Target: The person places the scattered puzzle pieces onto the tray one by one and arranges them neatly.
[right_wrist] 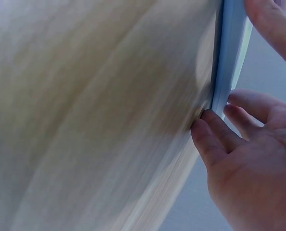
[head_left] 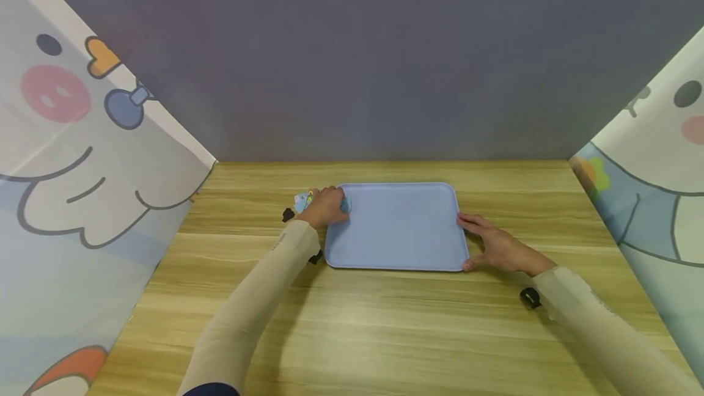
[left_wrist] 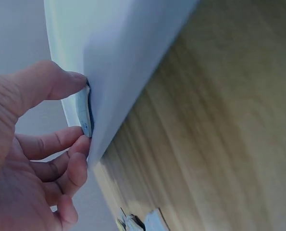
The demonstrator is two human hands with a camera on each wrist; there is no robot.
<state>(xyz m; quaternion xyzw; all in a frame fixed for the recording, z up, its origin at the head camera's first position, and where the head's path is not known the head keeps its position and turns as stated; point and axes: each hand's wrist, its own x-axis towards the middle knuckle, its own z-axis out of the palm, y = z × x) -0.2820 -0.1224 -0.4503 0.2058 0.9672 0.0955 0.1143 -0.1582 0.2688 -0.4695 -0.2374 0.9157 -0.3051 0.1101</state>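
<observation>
A pale blue rectangular tray (head_left: 398, 225) lies on the wooden table. At its left rim, my left hand (head_left: 328, 208) pinches a thin, flat light-blue piece (left_wrist: 85, 111) between thumb and fingertips. The piece stands over the tray's inner left side; its full shape is hidden by the hand. Just left of that hand lie several small printed pieces (head_left: 302, 201), partly covered by it. My right hand (head_left: 497, 248) rests along the tray's right edge, thumb near the front corner and fingers spread further back. In the right wrist view those fingers touch the tray's side (right_wrist: 223, 62).
A dark grey panel (head_left: 385, 60) stands behind the table (head_left: 374, 329). Cartoon-printed panels rise at the left (head_left: 104, 157) and right (head_left: 660, 170). Black straps or clips show at both wrists.
</observation>
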